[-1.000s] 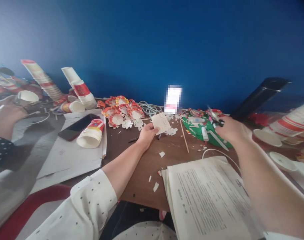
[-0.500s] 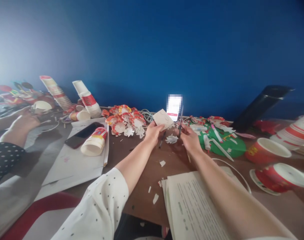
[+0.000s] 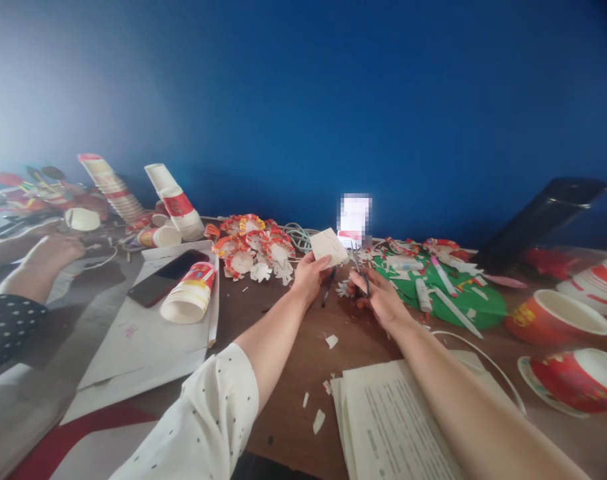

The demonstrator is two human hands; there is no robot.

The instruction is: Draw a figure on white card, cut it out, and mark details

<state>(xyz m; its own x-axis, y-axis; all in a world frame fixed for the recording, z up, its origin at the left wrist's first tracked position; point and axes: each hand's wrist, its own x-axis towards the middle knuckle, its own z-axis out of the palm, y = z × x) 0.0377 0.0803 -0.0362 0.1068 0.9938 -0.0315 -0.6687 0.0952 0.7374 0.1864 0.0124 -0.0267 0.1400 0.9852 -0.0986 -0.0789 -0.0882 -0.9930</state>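
Between its thumb and fingers, my left hand (image 3: 309, 277) grips a cream piece of paper (image 3: 329, 247), with faint curved lines on it. My right hand (image 3: 380, 297) has its fingers in the handles of a pair of scissors (image 3: 362, 275). The blades point up and away, just right of the paper and apart from it. Beneath the hands lie white paper scraps (image 3: 343, 288) and a dark pen (image 3: 328, 288). Left of my left hand is a heap of red-and-white cut paper shapes (image 3: 257, 248). A lit phone screen (image 3: 356, 217) stands against the wall.
A green sheet (image 3: 476, 303) with markers and scraps lies to the right, near red paper bowls (image 3: 558, 317). Printed papers (image 3: 388, 420) lie in front. At left are paper cups (image 3: 188, 293), a dark phone (image 3: 166, 277) and another person's hands (image 3: 53, 257).
My right hand and the scissors have turned, so the blades now tilt toward the paper. The view has shifted slightly. My left hand still holds the paper.
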